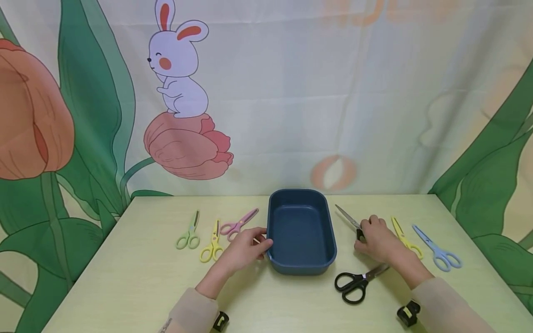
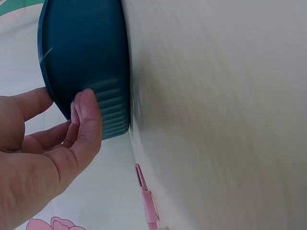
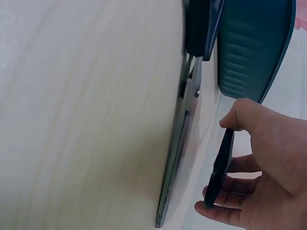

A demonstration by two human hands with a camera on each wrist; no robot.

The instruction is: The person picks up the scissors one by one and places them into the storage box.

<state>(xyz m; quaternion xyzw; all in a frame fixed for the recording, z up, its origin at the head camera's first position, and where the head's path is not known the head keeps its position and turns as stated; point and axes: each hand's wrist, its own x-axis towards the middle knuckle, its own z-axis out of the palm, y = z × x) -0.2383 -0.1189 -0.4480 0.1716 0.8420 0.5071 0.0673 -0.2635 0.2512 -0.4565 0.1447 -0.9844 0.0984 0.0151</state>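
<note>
My left hand (image 1: 245, 249) pinches the left rim of a dark blue rectangular bin (image 1: 301, 267). In the left wrist view, fingers lie along the bin's outer wall (image 2: 84, 62). On the bin's other side, my right hand (image 1: 379, 240) grips scissors by their black handle (image 3: 220, 167), the blades (image 1: 347, 215) pointing away to the far left. Closer to me, a second pair of black-handled scissors (image 1: 354, 286) lies on the table, its blade tips under the right wrist in the head view.
Left of the bin lie green scissors (image 1: 193, 231), yellow scissors (image 1: 214, 243) and pink scissors (image 1: 239, 224). Beyond the right hand are another yellow pair (image 1: 404, 238) and blue scissors (image 1: 437, 249). A printed curtain (image 1: 270, 115) hangs behind the table (image 1: 137, 277).
</note>
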